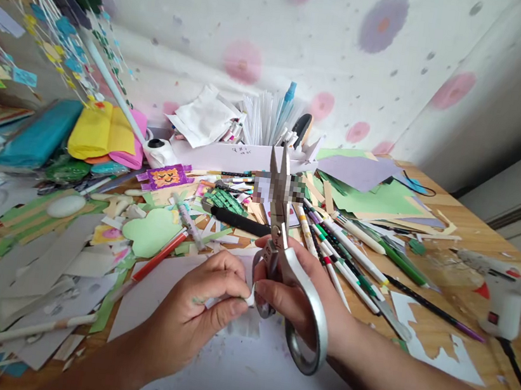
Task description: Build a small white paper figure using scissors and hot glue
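Note:
Silver metal scissors (pixel 280 242) point up and away, their blades slightly apart at the tips. My right hand (pixel 309 278) is wrapped round their handles, with its thumb and fingers reaching toward the left. Between the fingertips of my left hand (pixel 213 297) and my right thumb is a small white piece (pixel 251 297), pinched and mostly hidden. The fingertips of both hands nearly meet there. Beneath the hands lies a white sheet of paper (pixel 188 377) with tiny scraps on it.
Pens and markers (pixel 352 258) spread right of centre. A white glue gun (pixel 509 292) lies far right. Paper scraps (pixel 50 263) cover the left side. A white box (pixel 246 161) with sticks stands at the back, near rolled coloured paper (pixel 100 132) and a green flower cutout (pixel 153 231).

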Tool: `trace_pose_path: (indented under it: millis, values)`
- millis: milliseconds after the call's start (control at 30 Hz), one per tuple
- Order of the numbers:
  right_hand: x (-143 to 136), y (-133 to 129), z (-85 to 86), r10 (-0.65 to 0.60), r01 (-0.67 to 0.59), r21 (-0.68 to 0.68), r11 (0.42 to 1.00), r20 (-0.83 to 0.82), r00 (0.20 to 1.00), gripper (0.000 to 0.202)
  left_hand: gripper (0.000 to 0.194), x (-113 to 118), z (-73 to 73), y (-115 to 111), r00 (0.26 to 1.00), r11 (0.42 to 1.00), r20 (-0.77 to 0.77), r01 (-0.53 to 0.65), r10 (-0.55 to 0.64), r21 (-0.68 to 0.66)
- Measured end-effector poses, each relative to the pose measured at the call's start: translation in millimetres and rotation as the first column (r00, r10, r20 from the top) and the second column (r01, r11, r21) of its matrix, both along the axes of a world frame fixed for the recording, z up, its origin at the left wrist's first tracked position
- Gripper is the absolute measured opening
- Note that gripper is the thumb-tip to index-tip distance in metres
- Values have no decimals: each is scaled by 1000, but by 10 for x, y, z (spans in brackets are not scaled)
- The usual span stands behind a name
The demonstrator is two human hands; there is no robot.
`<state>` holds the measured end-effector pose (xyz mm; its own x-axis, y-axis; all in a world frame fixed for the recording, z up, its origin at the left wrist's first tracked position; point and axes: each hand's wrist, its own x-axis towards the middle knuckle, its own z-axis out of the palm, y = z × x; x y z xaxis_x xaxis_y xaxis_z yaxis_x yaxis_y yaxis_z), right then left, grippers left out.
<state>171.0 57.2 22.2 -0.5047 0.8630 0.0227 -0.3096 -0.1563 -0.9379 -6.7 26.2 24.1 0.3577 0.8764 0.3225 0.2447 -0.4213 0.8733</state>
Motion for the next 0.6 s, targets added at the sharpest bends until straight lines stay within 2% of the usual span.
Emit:
trace_pose_path:
  millis: [167,333,500,600]
  values:
    - [-24,-20,-13,11,-12,19,1000,52,999,39,12,-3,1,1,998,995,-65,1,6,100]
    - [-8,-34,-13,24,-32,79,996,89,996,41,9,-10,12,9,989,980,-128,-43,69,194]
    - [1,-41,22,5,-18,125,992,103,995,40,5,-5,-20,2,984,963,-92,-125,151,241]
    - [-6,-41,37,-1,-12,127,992,102,995,40,13,0,-40,-2,981,948,-56,-164,186,271]
